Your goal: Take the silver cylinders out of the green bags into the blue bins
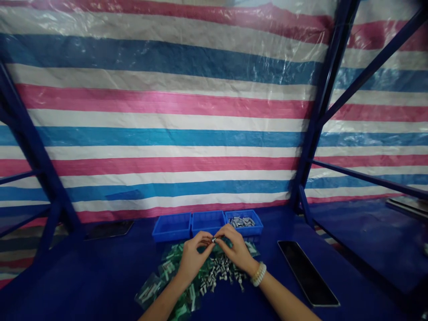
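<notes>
Left hand: the hand (194, 256), raised over the heap, thumb and finger pinched on the piece.
Right hand: the hand (236, 250), fingertips meeting the left's, pinching the same piece.
Piece (213, 240): small, pale to metallic, between both sets of fingertips, in front of the bins; too small and blurred to make out its form, perhaps a metal fitting.
Wrist: pale beaded bracelet (258, 274) on the right.
Heap: loose silvery fittings (214, 277) on the table (100, 276), between and below the forearms.
Bags: clear and green bags (149, 287), spread left of the fittings and around the left forearm, some beyond the hands.
Bins: three in a row, blue, side by side; left bin (172, 236), middle bin (209, 220), right bin (250, 230), the last holding silvery parts.
Slabs: dark phone-like slab (307, 273) right of the right forearm; another dark slab (110, 228) at far left.
Backdrop: striped sheet (167, 102) behind blue posts (316, 113).
</notes>
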Demonstrator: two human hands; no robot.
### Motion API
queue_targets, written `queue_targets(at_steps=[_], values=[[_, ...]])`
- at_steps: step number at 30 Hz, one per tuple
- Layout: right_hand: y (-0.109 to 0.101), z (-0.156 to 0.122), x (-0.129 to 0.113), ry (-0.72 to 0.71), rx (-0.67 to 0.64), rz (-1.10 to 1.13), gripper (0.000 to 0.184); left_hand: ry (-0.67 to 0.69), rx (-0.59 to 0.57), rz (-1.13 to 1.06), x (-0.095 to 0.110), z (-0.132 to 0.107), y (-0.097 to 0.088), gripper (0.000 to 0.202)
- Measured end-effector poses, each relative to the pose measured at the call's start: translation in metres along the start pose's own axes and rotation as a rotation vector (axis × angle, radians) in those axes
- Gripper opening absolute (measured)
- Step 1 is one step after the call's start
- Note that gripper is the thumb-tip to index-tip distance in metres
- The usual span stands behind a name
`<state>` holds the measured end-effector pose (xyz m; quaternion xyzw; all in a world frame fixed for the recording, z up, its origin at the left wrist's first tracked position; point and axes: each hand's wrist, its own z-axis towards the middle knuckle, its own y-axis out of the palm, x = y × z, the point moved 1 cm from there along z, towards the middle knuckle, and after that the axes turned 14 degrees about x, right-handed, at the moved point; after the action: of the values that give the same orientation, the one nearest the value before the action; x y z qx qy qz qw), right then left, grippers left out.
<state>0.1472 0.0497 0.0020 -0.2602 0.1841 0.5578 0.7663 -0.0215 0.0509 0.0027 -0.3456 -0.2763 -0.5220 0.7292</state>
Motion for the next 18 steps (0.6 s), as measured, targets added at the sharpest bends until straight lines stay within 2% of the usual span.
queue_targets(at_steps=[8,13,16,18], values=[[0.003,-0.004,0.0,0.042,-0.007,0.0,0.02,-0.002,-0.026,0.017,-0.003,-0.001,0.001,0.01],[0.002,-0.003,0.001,0.107,-0.005,0.031,0.03,0.024,-0.019,0.027,0.0,-0.003,0.001,0.008],[0.012,-0.008,0.003,0.193,0.0,0.072,0.033,0.067,0.007,0.059,0.002,-0.005,0.004,0.007],[0.024,-0.015,0.007,0.29,0.061,0.089,0.034,0.071,0.053,0.073,0.004,-0.005,0.007,0.007]])
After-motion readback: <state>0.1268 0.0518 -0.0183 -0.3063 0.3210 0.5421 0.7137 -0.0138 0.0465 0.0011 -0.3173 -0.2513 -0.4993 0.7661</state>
